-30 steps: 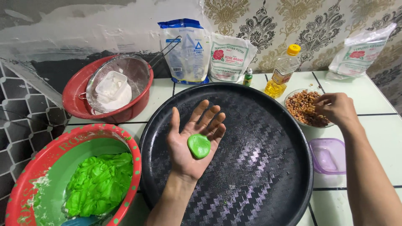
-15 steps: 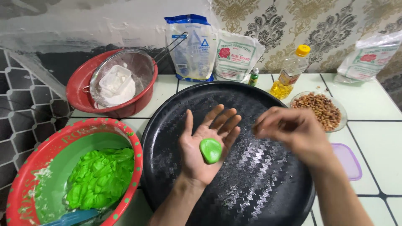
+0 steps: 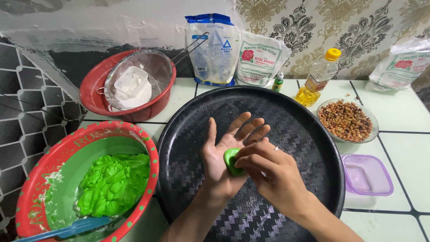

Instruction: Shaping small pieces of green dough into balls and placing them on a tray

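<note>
While the left hand [image 3: 221, 163] is lying open, cupping the green dough disc [image 3: 231, 160], the right hand [image 3: 268, 172] is pinching fingertips together into its centre, best kept gentle so the edges are not tearing.

A white tiled counter [image 3: 403, 148] carries a large round black tray [image 3: 286, 116] at its centre. At nine o'clock sit two red basins [image 3: 31, 197] [image 3: 89, 96]. At twelve stand flour bags [image 3: 212, 49] and an oil bottle [image 3: 319, 78]. At three lie a peanut dish [image 3: 347, 121] and a purple container [image 3: 367, 175].
</note>
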